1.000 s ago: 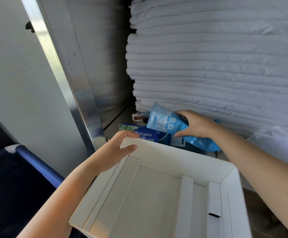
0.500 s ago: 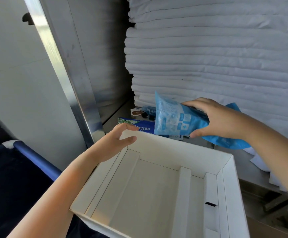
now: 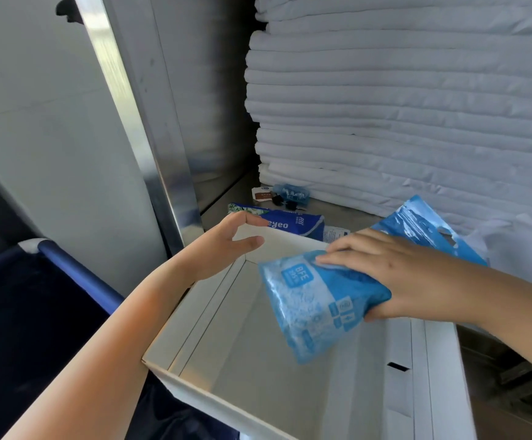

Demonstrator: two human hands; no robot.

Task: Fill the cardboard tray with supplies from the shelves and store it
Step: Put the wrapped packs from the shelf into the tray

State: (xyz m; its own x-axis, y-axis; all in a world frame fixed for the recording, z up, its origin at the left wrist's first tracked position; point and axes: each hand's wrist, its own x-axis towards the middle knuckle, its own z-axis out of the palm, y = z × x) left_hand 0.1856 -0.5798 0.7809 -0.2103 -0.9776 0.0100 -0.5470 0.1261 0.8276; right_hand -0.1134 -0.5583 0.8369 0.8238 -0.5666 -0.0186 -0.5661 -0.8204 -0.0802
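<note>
The white cardboard tray (image 3: 442,385) sits low in the middle, its inside bare. My left hand (image 3: 223,249) grips the tray's far left corner, thumb inside the wall. A light blue plastic pack of masks (image 3: 309,309) hangs tilted over the tray's inside, held from above by my right hand (image 3: 382,277), fingers on top and thumb underneath. A second blue pack (image 3: 426,230) shows behind that wrist on the shelf.
A tall stack of folded white linen (image 3: 401,115) fills the steel shelf (image 3: 236,204) behind the tray. A dark blue tissue pack (image 3: 293,223) and small sachets (image 3: 287,195) lie on the shelf. A steel post (image 3: 150,160) stands left; a blue-railed cart (image 3: 67,268) is below left.
My right hand has lifted the blue mask pack off the shelf and brought it toward me and down over the tray. My left hand has kept its hold on the tray corner.
</note>
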